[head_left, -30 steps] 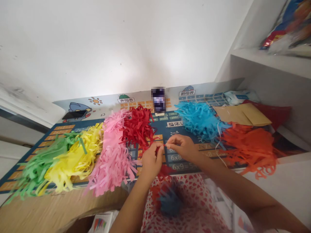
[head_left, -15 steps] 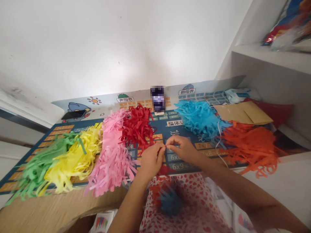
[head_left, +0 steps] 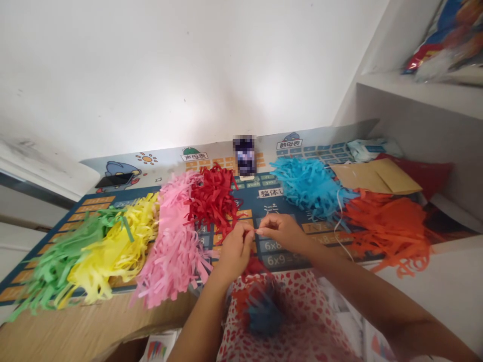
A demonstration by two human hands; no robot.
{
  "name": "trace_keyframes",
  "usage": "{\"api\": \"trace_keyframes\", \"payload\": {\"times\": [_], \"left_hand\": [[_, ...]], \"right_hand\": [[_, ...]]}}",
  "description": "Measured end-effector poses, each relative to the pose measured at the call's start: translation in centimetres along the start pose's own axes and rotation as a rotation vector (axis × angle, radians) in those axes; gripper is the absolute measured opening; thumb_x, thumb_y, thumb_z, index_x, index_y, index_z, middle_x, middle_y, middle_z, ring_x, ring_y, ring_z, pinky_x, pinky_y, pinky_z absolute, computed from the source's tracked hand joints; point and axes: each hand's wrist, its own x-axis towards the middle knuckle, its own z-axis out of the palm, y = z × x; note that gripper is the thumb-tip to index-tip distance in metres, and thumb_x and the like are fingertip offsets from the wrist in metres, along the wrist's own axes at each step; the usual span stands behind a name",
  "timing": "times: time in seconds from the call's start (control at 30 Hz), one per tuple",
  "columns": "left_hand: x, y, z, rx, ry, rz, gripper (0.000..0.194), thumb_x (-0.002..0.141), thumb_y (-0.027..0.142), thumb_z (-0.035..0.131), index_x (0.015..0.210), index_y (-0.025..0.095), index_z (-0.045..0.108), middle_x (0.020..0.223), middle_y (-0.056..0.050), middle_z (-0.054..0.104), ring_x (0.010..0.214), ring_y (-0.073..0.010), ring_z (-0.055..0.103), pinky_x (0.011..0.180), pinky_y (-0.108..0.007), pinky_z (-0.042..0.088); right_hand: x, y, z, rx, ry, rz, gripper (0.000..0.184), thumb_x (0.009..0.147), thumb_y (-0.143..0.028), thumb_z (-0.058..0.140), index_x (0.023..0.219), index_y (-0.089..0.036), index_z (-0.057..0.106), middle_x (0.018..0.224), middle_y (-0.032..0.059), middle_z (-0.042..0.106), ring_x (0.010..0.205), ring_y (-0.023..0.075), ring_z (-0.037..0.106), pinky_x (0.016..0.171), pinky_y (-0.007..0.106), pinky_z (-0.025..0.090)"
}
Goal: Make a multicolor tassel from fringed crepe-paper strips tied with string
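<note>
Pinching a fine pale thread (head_left: 255, 231) between the left grip (head_left: 234, 251) and the right grip (head_left: 283, 234), both clenched at the fingertips, just above a printed times-table mat (head_left: 287, 260). Keeping the thread short and taut between the fingertips seeming the surest handling for something so thin; its material too fine to tell. Resting nearer, on a red-hearted cloth (head_left: 298, 301), a blurred tuft of blue and red paper strips (head_left: 263, 314). Spreading across the mat and the wooden tabletop (head_left: 86, 322), fringed paper bundles: pink (head_left: 171, 256), yellow (head_left: 113, 246), green (head_left: 56, 261), red (head_left: 213, 198), blue (head_left: 311, 186) and orange (head_left: 388, 231). Lying farther off, beside the orange fringe, a kraft envelope (head_left: 377, 177), below a white shelf (head_left: 411, 93).
</note>
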Motion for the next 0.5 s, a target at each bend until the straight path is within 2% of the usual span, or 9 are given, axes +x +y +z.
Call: {"api": "trace_keyframes", "payload": {"times": [0.1, 0.2, 0.33, 0.5], "left_hand": [[0.00, -0.16, 0.11, 0.038, 0.050, 0.066, 0.017, 0.095, 0.028, 0.043, 0.102, 0.020, 0.057, 0.098, -0.007, 0.065, 0.092, -0.0196, 0.061, 0.083, -0.034, 0.046], [0.23, -0.20, 0.21, 0.066, 0.091, 0.196, 0.017, 0.091, 0.027, 0.053, 0.105, 0.021, 0.060, 0.108, -0.009, 0.067, 0.107, -0.0229, 0.058, 0.096, -0.040, 0.042], [0.64, -0.19, 0.09, 0.007, 0.073, 0.190, 0.010, 0.090, 0.029, 0.059, 0.088, 0.022, 0.066, 0.088, -0.005, 0.070, 0.089, -0.0193, 0.063, 0.083, -0.033, 0.046], [0.81, -0.45, -0.28, -0.014, 0.015, 0.115, 0.010, 0.088, 0.026, 0.058, 0.086, 0.022, 0.067, 0.084, -0.004, 0.070, 0.082, -0.0176, 0.063, 0.077, -0.030, 0.048]], "right_hand": [[0.08, 0.11, -0.27, -0.064, -0.007, -0.012, 0.020, 0.080, -0.036, 0.066, 0.070, -0.018, 0.066, 0.065, -0.0005, 0.065, 0.060, 0.0123, 0.055, 0.057, 0.023, 0.039], [0.00, 0.10, -0.43, -0.178, -0.025, -0.129, 0.017, 0.085, -0.030, 0.060, 0.074, -0.019, 0.068, 0.073, 0.0006, 0.067, 0.068, 0.0135, 0.058, 0.066, 0.025, 0.040], [-0.17, 0.10, -0.57, -0.227, -0.075, -0.197, 0.016, 0.088, -0.023, 0.054, 0.079, -0.019, 0.066, 0.079, 0.0016, 0.067, 0.074, 0.0142, 0.059, 0.069, 0.025, 0.040], [-0.36, 0.23, -0.54, -0.277, -0.063, -0.174, 0.014, 0.087, -0.022, 0.054, 0.077, -0.019, 0.063, 0.080, 0.0021, 0.066, 0.074, 0.0148, 0.057, 0.068, 0.026, 0.040]]}}
